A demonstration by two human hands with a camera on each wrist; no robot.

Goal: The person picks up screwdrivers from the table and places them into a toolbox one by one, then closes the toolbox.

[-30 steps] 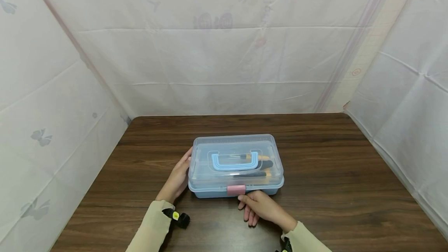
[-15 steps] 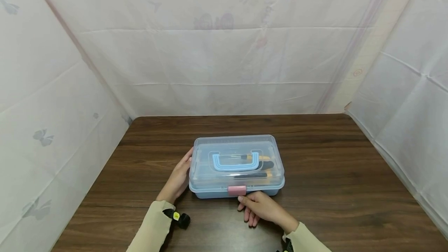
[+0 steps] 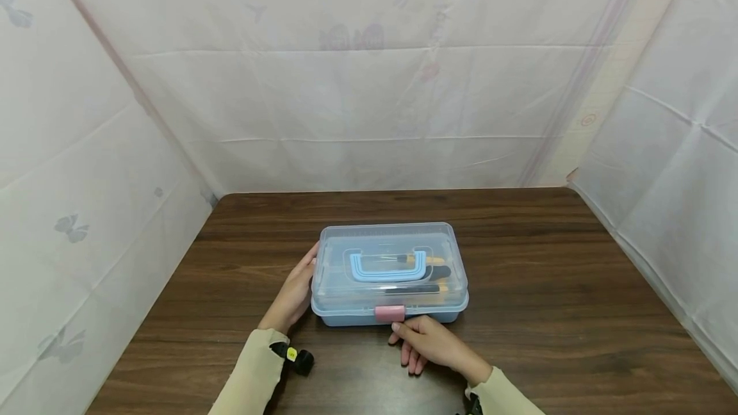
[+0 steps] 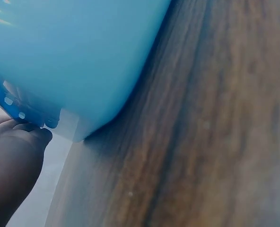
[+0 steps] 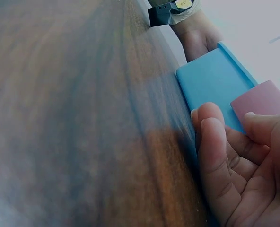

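A pale blue plastic storage box [image 3: 346, 320] with a clear lid [image 3: 340, 242] sits closed on the table. On top lies a light blue handle [image 3: 387, 276]; at the front is a pink latch [image 3: 390, 314]. My left hand [image 3: 293, 296] rests along the box's left side, fingers stretched towards the back, and the left wrist view has it beside the blue wall [image 4: 74, 56]. At the front, my right hand [image 3: 429, 340] touches the lower edge of the pink latch [image 5: 260, 100] with its thumb. Its other fingers [image 5: 214, 146] are loosely bent below, palm turned up.
Through the lid show several brush-like tools [image 3: 412, 288] with dark and yellow handles. Dark wood-grain table [image 3: 548, 287] surrounds the box. White printed sheeting [image 3: 369, 101] stands behind the table and at both sides. A black wrist camera [image 3: 301, 362] is strapped at my left sleeve.
The fingers of my right hand have shifted very slightly to the left under the latch. The box, its lid and my left hand stay as they were.
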